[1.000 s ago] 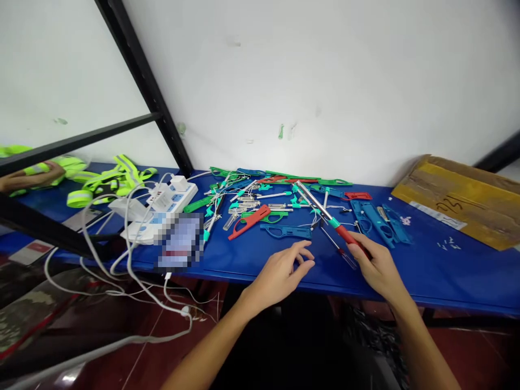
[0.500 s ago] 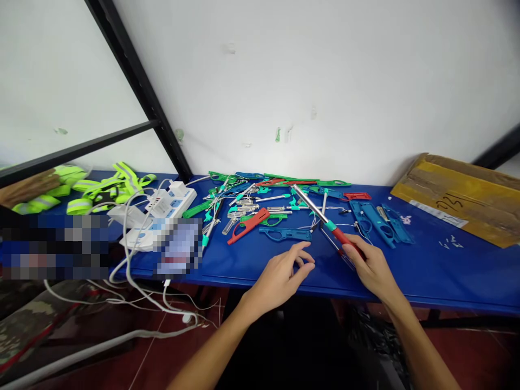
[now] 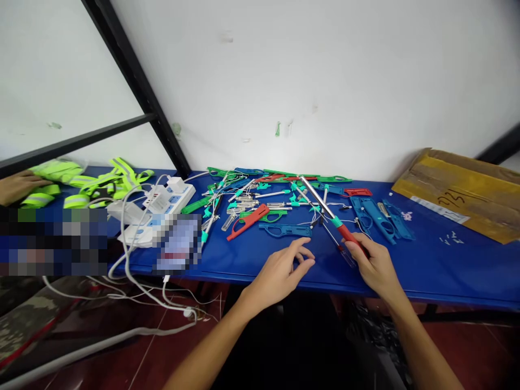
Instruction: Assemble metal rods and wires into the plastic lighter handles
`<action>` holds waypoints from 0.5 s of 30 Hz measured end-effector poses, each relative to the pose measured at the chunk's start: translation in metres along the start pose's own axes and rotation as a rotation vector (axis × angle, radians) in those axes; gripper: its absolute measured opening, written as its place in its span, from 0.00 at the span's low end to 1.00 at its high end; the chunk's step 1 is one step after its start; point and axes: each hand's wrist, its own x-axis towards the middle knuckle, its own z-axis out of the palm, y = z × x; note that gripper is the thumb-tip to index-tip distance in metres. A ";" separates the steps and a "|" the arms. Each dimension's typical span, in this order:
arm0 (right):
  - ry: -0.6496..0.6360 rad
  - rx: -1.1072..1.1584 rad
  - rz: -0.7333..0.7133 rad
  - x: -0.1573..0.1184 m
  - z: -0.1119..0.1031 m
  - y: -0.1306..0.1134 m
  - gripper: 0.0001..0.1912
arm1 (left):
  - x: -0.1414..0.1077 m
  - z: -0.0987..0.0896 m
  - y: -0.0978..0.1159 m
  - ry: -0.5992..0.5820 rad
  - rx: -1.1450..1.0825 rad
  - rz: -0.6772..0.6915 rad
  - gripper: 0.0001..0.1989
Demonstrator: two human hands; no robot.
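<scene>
My right hand [image 3: 374, 265] is wrapped round the red handle of a long-nosed lighter [image 3: 324, 205]. Its metal tube slants up and to the left, with a teal collar where tube and handle meet. My left hand [image 3: 280, 270] hovers at the table's front edge, holding nothing, fingers bent and apart from the thumb. Just beyond it lies a blue casing half [image 3: 286, 231]. A red casing half [image 3: 248, 222] rests to its upper left. Behind the held lighter is another thin metal tube with a clear end [image 3: 345, 253], partly hidden by my right hand.
Lighter parts, metal tubes and wires [image 3: 247, 203] are heaped along the wall. Blue casing halves [image 3: 376, 218] and a cardboard box [image 3: 459, 195] stand right. Leftward are a power strip [image 3: 173, 208] with cables, a blurred phone [image 3: 179, 244], yellow reflective straps [image 3: 122, 179] and another person's hand [image 3: 18, 185].
The held lighter has shifted slightly right and its tip is a little higher. My left hand has barely moved. The other person's hand has moved lower on the straps.
</scene>
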 end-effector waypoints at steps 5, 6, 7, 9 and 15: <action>-0.020 0.009 -0.013 -0.002 -0.001 -0.004 0.18 | -0.001 0.000 -0.001 -0.002 -0.002 0.002 0.21; -0.025 0.009 -0.016 -0.001 -0.001 -0.005 0.18 | -0.001 0.000 -0.001 -0.002 -0.001 0.003 0.21; -0.028 0.009 -0.020 -0.001 -0.001 -0.005 0.19 | -0.001 0.000 -0.001 -0.001 0.000 0.004 0.21; -0.032 0.006 -0.028 -0.001 -0.001 -0.006 0.19 | -0.001 0.000 -0.001 0.000 0.002 0.008 0.21; -0.022 -0.014 -0.025 -0.001 -0.001 -0.006 0.21 | 0.000 0.000 0.001 -0.008 0.005 -0.013 0.21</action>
